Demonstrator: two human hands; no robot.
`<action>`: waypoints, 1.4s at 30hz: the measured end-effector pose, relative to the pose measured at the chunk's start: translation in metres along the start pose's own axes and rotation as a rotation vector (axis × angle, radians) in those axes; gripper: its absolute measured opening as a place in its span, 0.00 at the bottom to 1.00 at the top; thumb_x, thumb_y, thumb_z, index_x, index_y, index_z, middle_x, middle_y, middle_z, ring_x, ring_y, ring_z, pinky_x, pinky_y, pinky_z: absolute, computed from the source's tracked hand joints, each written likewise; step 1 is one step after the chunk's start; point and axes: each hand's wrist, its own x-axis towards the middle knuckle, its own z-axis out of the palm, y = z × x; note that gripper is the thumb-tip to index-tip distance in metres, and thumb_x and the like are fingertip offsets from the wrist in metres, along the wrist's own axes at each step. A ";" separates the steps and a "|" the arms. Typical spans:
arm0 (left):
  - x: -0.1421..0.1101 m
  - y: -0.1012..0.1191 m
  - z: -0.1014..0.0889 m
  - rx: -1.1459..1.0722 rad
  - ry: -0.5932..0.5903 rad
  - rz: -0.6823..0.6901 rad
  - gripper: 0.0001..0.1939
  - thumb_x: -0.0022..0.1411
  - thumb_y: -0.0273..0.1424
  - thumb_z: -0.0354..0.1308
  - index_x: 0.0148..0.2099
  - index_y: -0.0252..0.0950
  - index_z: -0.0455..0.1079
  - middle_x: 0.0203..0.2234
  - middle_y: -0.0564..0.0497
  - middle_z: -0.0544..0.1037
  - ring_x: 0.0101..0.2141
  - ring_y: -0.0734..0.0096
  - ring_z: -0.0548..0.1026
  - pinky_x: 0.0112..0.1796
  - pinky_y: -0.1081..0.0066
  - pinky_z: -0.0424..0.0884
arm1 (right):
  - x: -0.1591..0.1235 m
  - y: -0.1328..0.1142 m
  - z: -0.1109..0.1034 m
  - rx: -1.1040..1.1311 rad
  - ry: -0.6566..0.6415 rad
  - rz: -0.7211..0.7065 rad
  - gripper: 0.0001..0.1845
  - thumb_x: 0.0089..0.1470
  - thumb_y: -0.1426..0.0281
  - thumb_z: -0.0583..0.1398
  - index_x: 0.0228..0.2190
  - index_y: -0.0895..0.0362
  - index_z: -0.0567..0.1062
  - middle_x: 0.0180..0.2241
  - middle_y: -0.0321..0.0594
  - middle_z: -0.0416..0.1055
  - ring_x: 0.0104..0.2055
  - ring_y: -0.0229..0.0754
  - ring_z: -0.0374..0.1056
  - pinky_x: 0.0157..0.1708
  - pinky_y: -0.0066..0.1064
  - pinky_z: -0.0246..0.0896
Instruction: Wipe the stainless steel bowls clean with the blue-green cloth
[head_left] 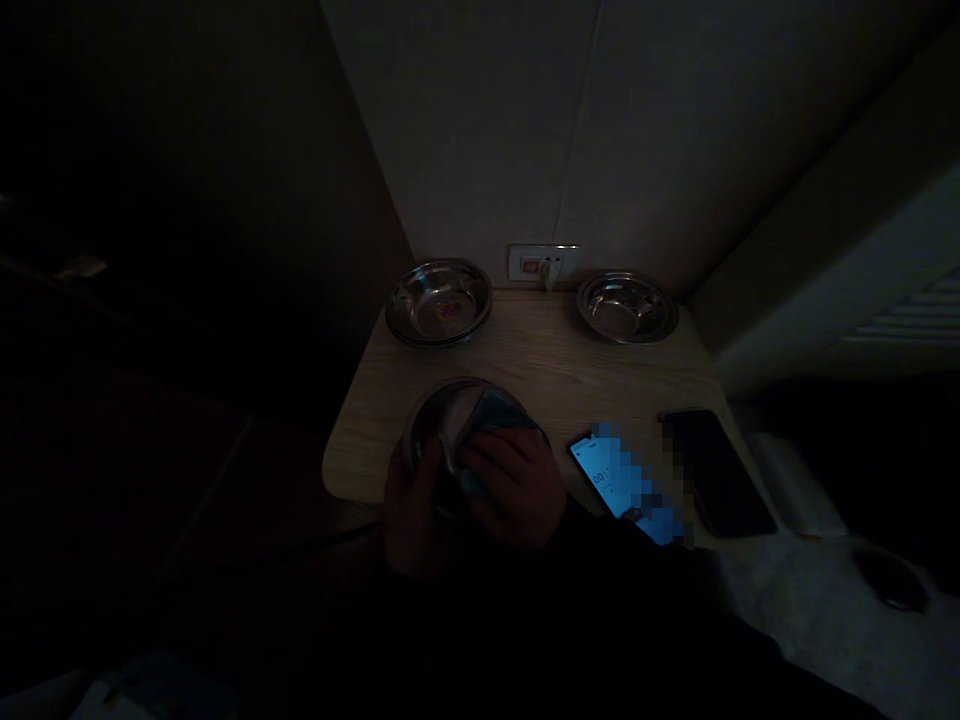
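Observation:
Near the front edge of a small wooden table [555,350], a round metal bowl [427,410] is between my hands. My left hand [416,510] grips the bowl's near left rim. Inside the bowl, my right hand [517,485] presses a bluish cloth [495,410] with its fingers bent over it. Part of the bowl and its bottom are hidden by my hands and the cloth. The picture is very dark, so fine detail is lost.
Stacked metal bowls [442,305] stand at the back left, and another metal bowl [628,308] at the back right. A lit phone [611,475] and a dark phone [720,475] lie on the right. A wall socket [541,263] holds a plug.

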 end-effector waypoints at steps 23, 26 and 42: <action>-0.002 0.004 0.000 0.082 0.046 0.039 0.20 0.54 0.43 0.59 0.46 0.38 0.69 0.43 0.47 0.76 0.46 0.60 0.73 0.47 0.64 0.67 | 0.004 -0.009 -0.001 0.053 -0.006 -0.027 0.16 0.57 0.68 0.52 0.41 0.63 0.74 0.40 0.45 0.75 0.43 0.47 0.65 0.44 0.40 0.63; -0.002 0.004 0.000 0.062 0.029 0.039 0.21 0.54 0.43 0.58 0.48 0.39 0.69 0.44 0.47 0.76 0.45 0.60 0.74 0.46 0.64 0.68 | 0.003 -0.007 0.000 0.031 -0.033 -0.012 0.16 0.56 0.68 0.53 0.42 0.62 0.74 0.42 0.46 0.74 0.44 0.49 0.64 0.43 0.41 0.63; -0.002 -0.001 0.001 -0.058 0.008 -0.010 0.24 0.54 0.42 0.59 0.52 0.40 0.67 0.49 0.45 0.73 0.50 0.58 0.71 0.48 0.63 0.68 | -0.010 -0.003 -0.001 0.144 -0.054 0.376 0.20 0.54 0.68 0.56 0.49 0.59 0.66 0.56 0.53 0.61 0.60 0.54 0.53 0.57 0.57 0.47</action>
